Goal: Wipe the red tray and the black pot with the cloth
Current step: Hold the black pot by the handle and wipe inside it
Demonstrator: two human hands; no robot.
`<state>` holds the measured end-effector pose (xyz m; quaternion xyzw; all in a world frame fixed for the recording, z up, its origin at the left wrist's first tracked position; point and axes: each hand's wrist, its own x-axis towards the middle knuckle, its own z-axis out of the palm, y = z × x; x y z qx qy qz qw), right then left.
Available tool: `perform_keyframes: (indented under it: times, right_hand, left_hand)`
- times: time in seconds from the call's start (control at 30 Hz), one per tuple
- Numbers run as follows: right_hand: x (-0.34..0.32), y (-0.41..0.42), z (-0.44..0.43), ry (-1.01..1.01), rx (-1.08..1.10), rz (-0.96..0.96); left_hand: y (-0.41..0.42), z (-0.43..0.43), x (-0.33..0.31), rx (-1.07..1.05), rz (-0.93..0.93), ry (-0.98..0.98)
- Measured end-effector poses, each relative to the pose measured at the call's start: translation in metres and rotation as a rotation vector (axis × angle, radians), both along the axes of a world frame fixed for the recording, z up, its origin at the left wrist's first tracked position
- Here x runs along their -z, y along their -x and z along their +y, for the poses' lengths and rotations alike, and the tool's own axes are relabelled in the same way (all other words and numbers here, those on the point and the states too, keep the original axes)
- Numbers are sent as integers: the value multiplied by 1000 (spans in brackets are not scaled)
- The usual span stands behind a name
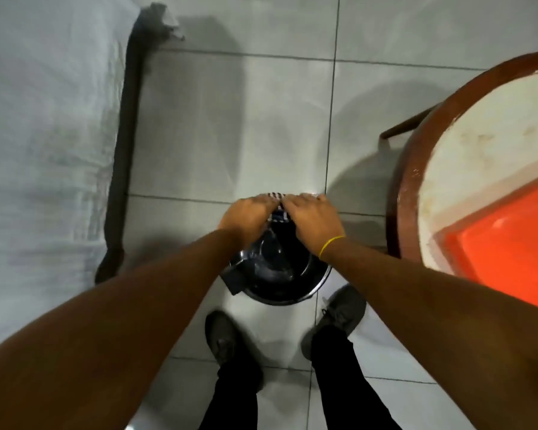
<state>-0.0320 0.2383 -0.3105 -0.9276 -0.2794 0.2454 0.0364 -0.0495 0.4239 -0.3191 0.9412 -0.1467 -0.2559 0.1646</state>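
Note:
The black pot (280, 274) stands on the floor tiles just ahead of my feet, its shiny inside facing up. Both my hands rest on its far rim, side by side. My left hand (246, 220) and my right hand (312, 220) press a dark striped cloth (277, 209) between them; a dark flap of the cloth hangs over the pot's left rim. How much of the cloth lies under the hands I cannot tell. The red tray (503, 262) lies on the round table at the right, partly cut off by the frame edge.
A round white-topped table with a brown rim (404, 169) stands close on the right of the pot. A bed with a pale sheet (44, 135) and dark frame edge fills the left. My two grey shoes (339, 318) stand just behind the pot.

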Motion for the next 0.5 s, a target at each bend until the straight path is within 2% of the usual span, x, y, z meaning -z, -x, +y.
perform_keyframes:
  times: [0.07,0.13,0.2,0.27,0.33,0.4,0.47,0.5]
  right_hand:
    - [33,40,-13,62,50,161]
    - [50,70,-23,28,148,266]
    - [57,82,-22,-22,219,234]
    - [60,82,-14,-85,308,106]
    - [64,76,1,-133,418,-24]
    - [75,70,21,-134,523,-75]
    - [83,67,39,-80,602,-110]
    - [87,68,48,-41,623,-141]
  left_hand:
    - [40,-6,35,-22,122,10]
    - [78,-6,52,-206,65,61]
    - [111,-3,58,-476,-68,102]
    - [139,0,65,-862,-99,101]
    - [161,5,82,-1334,47,87]
    - [171,6,101,-1818,335,177]
    - [168,0,111,-2192,606,488]
    - [164,-4,117,-2290,637,591]
